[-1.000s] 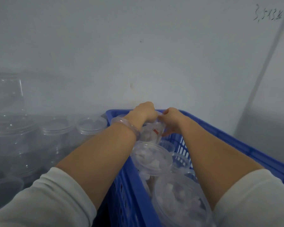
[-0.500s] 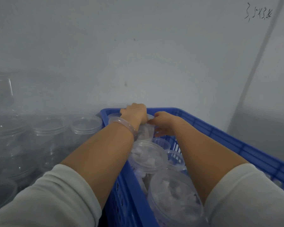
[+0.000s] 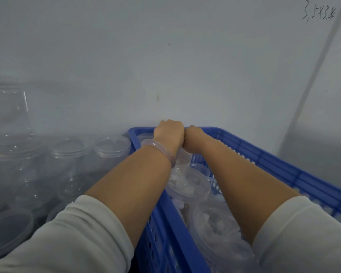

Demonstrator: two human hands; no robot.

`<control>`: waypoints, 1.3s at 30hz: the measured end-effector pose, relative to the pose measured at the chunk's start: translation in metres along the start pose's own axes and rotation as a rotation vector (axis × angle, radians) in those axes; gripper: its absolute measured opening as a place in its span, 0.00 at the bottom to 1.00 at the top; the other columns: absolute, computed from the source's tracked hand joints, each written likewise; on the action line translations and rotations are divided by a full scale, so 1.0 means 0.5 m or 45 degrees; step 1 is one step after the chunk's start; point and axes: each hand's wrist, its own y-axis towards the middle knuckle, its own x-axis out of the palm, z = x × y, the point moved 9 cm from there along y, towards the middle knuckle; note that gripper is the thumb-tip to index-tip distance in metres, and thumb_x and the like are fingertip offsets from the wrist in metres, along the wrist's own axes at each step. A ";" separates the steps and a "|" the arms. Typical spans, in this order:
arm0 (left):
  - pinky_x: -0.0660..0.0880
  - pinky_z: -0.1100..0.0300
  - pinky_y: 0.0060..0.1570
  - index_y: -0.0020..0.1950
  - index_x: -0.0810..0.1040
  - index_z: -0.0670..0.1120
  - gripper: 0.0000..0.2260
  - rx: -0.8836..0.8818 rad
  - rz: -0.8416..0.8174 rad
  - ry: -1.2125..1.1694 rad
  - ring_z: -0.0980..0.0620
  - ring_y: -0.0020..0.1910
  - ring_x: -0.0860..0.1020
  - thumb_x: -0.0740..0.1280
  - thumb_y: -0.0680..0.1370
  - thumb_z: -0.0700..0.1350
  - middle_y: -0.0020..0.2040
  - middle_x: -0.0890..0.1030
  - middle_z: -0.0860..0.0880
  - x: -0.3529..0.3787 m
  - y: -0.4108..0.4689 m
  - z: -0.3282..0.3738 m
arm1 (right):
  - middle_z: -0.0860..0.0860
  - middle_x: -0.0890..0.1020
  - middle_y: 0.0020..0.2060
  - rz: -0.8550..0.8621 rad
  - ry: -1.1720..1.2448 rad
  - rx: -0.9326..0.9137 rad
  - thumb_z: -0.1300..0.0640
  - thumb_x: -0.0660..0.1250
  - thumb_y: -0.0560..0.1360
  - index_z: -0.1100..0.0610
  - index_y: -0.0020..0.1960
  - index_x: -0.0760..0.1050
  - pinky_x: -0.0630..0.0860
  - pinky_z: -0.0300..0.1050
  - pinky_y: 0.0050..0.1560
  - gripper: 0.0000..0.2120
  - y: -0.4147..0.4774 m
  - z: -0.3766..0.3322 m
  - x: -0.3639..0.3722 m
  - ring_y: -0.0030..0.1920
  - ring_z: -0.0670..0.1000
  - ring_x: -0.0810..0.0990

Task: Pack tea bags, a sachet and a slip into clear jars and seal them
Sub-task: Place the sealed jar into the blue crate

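Observation:
Both my arms reach to the far end of a blue plastic crate (image 3: pixel 268 157). My left hand (image 3: pixel 168 133), with a clear bangle on its wrist, curls over the top of a packed clear jar (image 3: pixel 183 157). Pressed against it, my right hand (image 3: pixel 194 135) grips the same jar from the right. Only a sliver of that jar shows below the hands. Nearer to me in the crate stand a sealed jar with white tea bags (image 3: pixel 188 185) and a larger-looking one (image 3: pixel 218 231) by my right elbow.
Several empty clear jars with lids (image 3: pixel 112 148) stand in rows to the left of the crate, one (image 3: pixel 8 229) near my left sleeve. A grey wall rises right behind the crate. A wall corner runs down at the right.
Both hands have moved with the jar toward the crate's far end and now sit tight together over it. The jar's red mark is hidden.

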 end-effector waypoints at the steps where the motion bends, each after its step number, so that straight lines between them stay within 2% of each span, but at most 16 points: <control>1: 0.68 0.55 0.46 0.58 0.76 0.40 0.10 -0.007 0.002 0.014 0.43 0.59 0.75 0.60 0.79 0.38 0.57 0.77 0.42 0.000 -0.001 -0.001 | 0.56 0.77 0.62 -0.008 -0.047 -0.020 0.62 0.55 0.81 0.59 0.64 0.73 0.69 0.48 0.57 0.14 0.001 -0.004 -0.001 0.53 0.54 0.71; 3: 0.69 0.55 0.45 0.57 0.77 0.40 0.09 -0.027 -0.049 0.028 0.43 0.57 0.76 0.61 0.79 0.39 0.57 0.78 0.43 0.006 -0.001 -0.005 | 0.56 0.79 0.60 -0.054 -0.119 -0.046 0.61 0.58 0.80 0.59 0.62 0.75 0.71 0.47 0.56 0.13 0.000 -0.009 0.003 0.48 0.53 0.71; 7: 0.69 0.57 0.46 0.57 0.77 0.40 0.10 0.025 -0.230 0.021 0.45 0.49 0.77 0.63 0.79 0.42 0.56 0.80 0.42 0.008 -0.001 -0.013 | 0.55 0.81 0.55 -0.027 -0.100 -0.106 0.54 0.59 0.80 0.57 0.60 0.78 0.68 0.45 0.56 0.13 -0.002 -0.019 0.007 0.55 0.56 0.77; 8: 0.69 0.57 0.47 0.58 0.77 0.39 0.10 0.038 -0.257 0.019 0.44 0.49 0.77 0.63 0.79 0.42 0.57 0.80 0.41 0.005 -0.006 -0.016 | 0.55 0.81 0.55 -0.022 -0.078 -0.105 0.53 0.58 0.80 0.57 0.60 0.77 0.67 0.45 0.56 0.14 -0.003 -0.023 0.007 0.56 0.56 0.77; 11: 0.71 0.56 0.53 0.62 0.76 0.39 0.13 0.077 -0.301 0.029 0.43 0.59 0.77 0.63 0.80 0.41 0.61 0.78 0.41 -0.005 -0.031 -0.026 | 0.54 0.80 0.56 -0.015 -0.065 -0.077 0.55 0.59 0.79 0.57 0.60 0.76 0.70 0.47 0.55 0.13 -0.008 -0.041 -0.003 0.56 0.57 0.77; 15: 0.70 0.57 0.49 0.59 0.78 0.38 0.12 0.123 -0.172 -0.009 0.42 0.56 0.78 0.63 0.80 0.42 0.58 0.80 0.40 -0.082 -0.048 -0.079 | 0.55 0.79 0.56 0.090 -0.029 -0.119 0.56 0.60 0.78 0.57 0.59 0.76 0.71 0.48 0.49 0.13 -0.018 -0.101 -0.066 0.48 0.55 0.74; 18: 0.73 0.56 0.53 0.61 0.80 0.41 0.12 0.068 -0.068 -0.043 0.43 0.56 0.78 0.62 0.79 0.39 0.59 0.80 0.42 -0.168 -0.066 -0.145 | 0.55 0.78 0.62 0.136 -0.026 -0.236 0.51 0.62 0.78 0.56 0.67 0.72 0.74 0.50 0.59 0.19 -0.039 -0.176 -0.128 0.59 0.57 0.76; 20: 0.72 0.57 0.50 0.59 0.80 0.43 0.12 0.039 -0.008 -0.052 0.44 0.54 0.78 0.61 0.79 0.38 0.59 0.80 0.43 -0.225 -0.090 -0.182 | 0.55 0.78 0.63 0.184 -0.050 -0.303 0.50 0.63 0.78 0.56 0.69 0.72 0.74 0.51 0.61 0.21 -0.062 -0.228 -0.173 0.61 0.58 0.76; 23: 0.68 0.57 0.44 0.57 0.80 0.42 0.11 0.019 0.035 -0.005 0.44 0.46 0.76 0.61 0.79 0.39 0.55 0.81 0.42 -0.296 -0.138 -0.225 | 0.54 0.78 0.62 0.211 -0.077 -0.397 0.44 0.64 0.78 0.56 0.68 0.72 0.73 0.49 0.58 0.23 -0.102 -0.303 -0.227 0.61 0.58 0.76; 26: 0.67 0.57 0.41 0.53 0.78 0.40 0.09 0.012 0.045 0.096 0.44 0.44 0.74 0.61 0.77 0.40 0.46 0.77 0.44 -0.367 -0.192 -0.254 | 0.54 0.79 0.61 0.235 -0.062 -0.496 0.41 0.65 0.77 0.57 0.66 0.74 0.69 0.46 0.52 0.25 -0.154 -0.377 -0.274 0.60 0.57 0.76; 29: 0.65 0.58 0.35 0.42 0.73 0.43 0.03 -0.016 0.070 0.148 0.46 0.37 0.72 0.61 0.75 0.39 0.36 0.73 0.48 -0.429 -0.263 -0.298 | 0.55 0.80 0.60 0.307 0.041 -0.563 0.42 0.66 0.77 0.57 0.65 0.75 0.67 0.45 0.50 0.25 -0.220 -0.451 -0.311 0.60 0.58 0.76; 31: 0.64 0.57 0.31 0.39 0.72 0.43 0.05 -0.054 0.073 0.158 0.49 0.34 0.72 0.61 0.75 0.38 0.34 0.72 0.48 -0.448 -0.316 -0.340 | 0.54 0.80 0.59 0.331 0.080 -0.604 0.42 0.65 0.77 0.57 0.65 0.75 0.70 0.46 0.51 0.23 -0.259 -0.505 -0.309 0.59 0.58 0.76; 34: 0.64 0.58 0.29 0.43 0.74 0.42 0.03 -0.154 0.031 0.123 0.48 0.35 0.72 0.61 0.74 0.37 0.35 0.73 0.48 -0.436 -0.418 -0.417 | 0.55 0.80 0.58 0.309 0.136 -0.691 0.44 0.65 0.77 0.57 0.63 0.76 0.74 0.50 0.55 0.21 -0.318 -0.600 -0.263 0.59 0.58 0.77; 36: 0.64 0.58 0.31 0.44 0.74 0.42 0.04 -0.214 -0.002 0.088 0.46 0.39 0.73 0.61 0.74 0.36 0.39 0.74 0.46 -0.407 -0.489 -0.469 | 0.55 0.81 0.58 0.269 0.206 -0.721 0.45 0.65 0.78 0.57 0.63 0.77 0.74 0.50 0.55 0.20 -0.352 -0.663 -0.210 0.59 0.59 0.77; 39: 0.67 0.58 0.39 0.48 0.76 0.40 0.06 -0.322 -0.046 0.017 0.45 0.43 0.75 0.61 0.75 0.35 0.46 0.78 0.42 -0.332 -0.596 -0.544 | 0.56 0.81 0.55 0.186 0.298 -0.709 0.50 0.63 0.78 0.58 0.59 0.78 0.74 0.48 0.49 0.16 -0.394 -0.746 -0.100 0.56 0.59 0.79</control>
